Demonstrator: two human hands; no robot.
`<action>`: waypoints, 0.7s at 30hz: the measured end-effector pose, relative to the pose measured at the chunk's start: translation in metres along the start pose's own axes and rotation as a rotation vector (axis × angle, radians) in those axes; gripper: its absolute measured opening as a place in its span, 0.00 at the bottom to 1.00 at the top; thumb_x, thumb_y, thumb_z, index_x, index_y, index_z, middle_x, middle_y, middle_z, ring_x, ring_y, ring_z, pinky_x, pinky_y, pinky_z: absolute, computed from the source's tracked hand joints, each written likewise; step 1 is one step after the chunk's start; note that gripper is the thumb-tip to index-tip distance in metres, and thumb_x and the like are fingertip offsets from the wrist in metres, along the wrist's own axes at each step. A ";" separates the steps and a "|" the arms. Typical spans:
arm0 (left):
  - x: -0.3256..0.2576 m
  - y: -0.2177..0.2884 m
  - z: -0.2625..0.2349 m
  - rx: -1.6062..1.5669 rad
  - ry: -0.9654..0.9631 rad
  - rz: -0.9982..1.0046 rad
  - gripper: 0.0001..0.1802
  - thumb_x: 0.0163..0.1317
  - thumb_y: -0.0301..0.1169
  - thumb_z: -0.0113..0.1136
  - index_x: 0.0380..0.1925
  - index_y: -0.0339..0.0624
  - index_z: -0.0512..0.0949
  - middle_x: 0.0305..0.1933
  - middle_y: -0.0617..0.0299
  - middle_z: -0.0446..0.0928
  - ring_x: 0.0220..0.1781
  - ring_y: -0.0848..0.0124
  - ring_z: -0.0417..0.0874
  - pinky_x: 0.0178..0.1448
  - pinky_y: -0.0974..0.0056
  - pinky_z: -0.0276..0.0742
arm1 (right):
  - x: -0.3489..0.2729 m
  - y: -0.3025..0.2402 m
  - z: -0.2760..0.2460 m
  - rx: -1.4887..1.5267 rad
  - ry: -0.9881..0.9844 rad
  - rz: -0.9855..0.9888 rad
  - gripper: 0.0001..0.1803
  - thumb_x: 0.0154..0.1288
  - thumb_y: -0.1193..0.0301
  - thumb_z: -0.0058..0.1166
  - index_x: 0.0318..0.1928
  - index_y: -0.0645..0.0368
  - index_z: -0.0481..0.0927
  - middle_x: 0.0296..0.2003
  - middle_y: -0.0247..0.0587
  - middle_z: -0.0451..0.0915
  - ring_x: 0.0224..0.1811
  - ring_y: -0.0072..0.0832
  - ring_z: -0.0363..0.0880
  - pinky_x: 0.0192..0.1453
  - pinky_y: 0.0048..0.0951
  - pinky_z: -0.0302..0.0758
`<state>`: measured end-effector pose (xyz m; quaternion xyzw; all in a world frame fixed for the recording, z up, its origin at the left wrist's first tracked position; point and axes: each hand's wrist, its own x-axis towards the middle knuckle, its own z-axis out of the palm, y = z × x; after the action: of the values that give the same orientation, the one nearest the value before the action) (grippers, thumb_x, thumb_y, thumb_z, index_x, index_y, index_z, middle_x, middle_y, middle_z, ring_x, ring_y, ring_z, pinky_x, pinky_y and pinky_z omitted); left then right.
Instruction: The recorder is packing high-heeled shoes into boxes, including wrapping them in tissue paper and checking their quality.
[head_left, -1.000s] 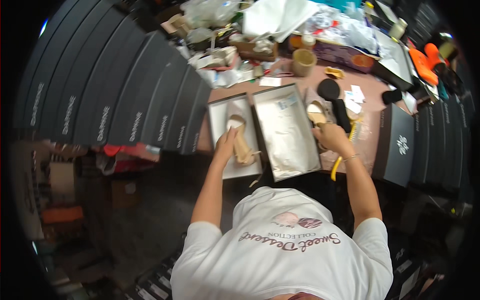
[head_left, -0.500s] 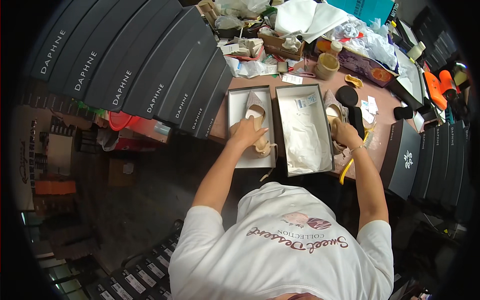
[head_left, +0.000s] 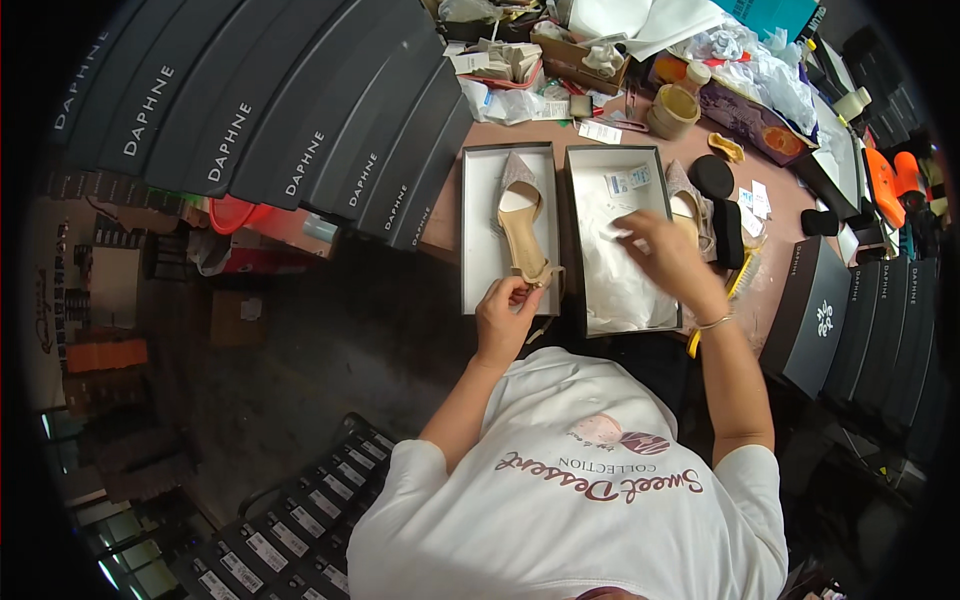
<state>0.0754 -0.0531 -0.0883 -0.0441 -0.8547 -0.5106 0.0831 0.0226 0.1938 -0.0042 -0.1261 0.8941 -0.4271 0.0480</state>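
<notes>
A pointed beige slingback shoe (head_left: 521, 238) lies sole down, toe away from me, in a shallow grey-white box tray (head_left: 475, 285). At its heel end, my left hand (head_left: 507, 315) pinches the ankle strap near the buckle. My right hand (head_left: 672, 262) is over the neighbouring shoe box (head_left: 571, 240), its fingers apart and slightly curled, with nothing visible in them. White tissue paper (head_left: 612, 285) fills that box. Just right of the box lies the matching shoe (head_left: 683, 200), partly hidden by my right hand.
Stacked dark shoe boxes (head_left: 330, 100) rise at left; more boxes (head_left: 810, 310) stand at right. Beyond the trays are a jar (head_left: 673, 110), paper tags (head_left: 598, 132) and a cluttered carton (head_left: 750, 120). Black round pads (head_left: 712, 177) and a yellow-handled brush (head_left: 743, 275) lie at right.
My left hand has slid from the shoe's middle back to its heel strap. My right hand has left the other shoe and moved left over the box with tissue paper.
</notes>
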 end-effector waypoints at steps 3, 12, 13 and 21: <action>0.000 0.004 -0.001 -0.014 0.032 0.047 0.07 0.51 0.21 0.65 0.31 0.35 0.77 0.27 0.57 0.79 0.28 0.69 0.82 0.35 0.67 0.77 | 0.003 -0.011 0.066 -0.085 -0.056 -0.281 0.12 0.56 0.72 0.59 0.41 0.61 0.77 0.33 0.44 0.77 0.41 0.43 0.77 0.44 0.42 0.73; -0.004 -0.011 -0.011 -0.099 0.004 0.053 0.08 0.52 0.20 0.64 0.32 0.36 0.77 0.29 0.58 0.79 0.30 0.68 0.82 0.36 0.66 0.77 | -0.010 -0.033 0.100 0.097 -0.109 -0.104 0.10 0.57 0.76 0.57 0.40 0.64 0.77 0.31 0.49 0.77 0.33 0.46 0.77 0.37 0.37 0.74; -0.004 -0.010 -0.012 -0.103 -0.003 0.057 0.08 0.52 0.20 0.64 0.33 0.36 0.76 0.30 0.58 0.79 0.30 0.68 0.82 0.36 0.66 0.77 | -0.011 -0.035 0.101 0.123 -0.110 -0.064 0.09 0.57 0.76 0.57 0.39 0.64 0.78 0.31 0.50 0.77 0.32 0.47 0.77 0.37 0.39 0.74; -0.007 -0.015 -0.014 -0.220 -0.058 -0.035 0.07 0.56 0.20 0.61 0.36 0.35 0.76 0.32 0.59 0.80 0.33 0.71 0.83 0.39 0.68 0.78 | -0.009 -0.032 0.110 0.003 -0.070 -0.054 0.06 0.58 0.76 0.56 0.36 0.63 0.80 0.29 0.49 0.77 0.31 0.47 0.77 0.35 0.39 0.74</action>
<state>0.0810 -0.0731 -0.0962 -0.0527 -0.7962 -0.6011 0.0440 0.0586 0.0944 -0.0485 -0.1649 0.8875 -0.4249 0.0681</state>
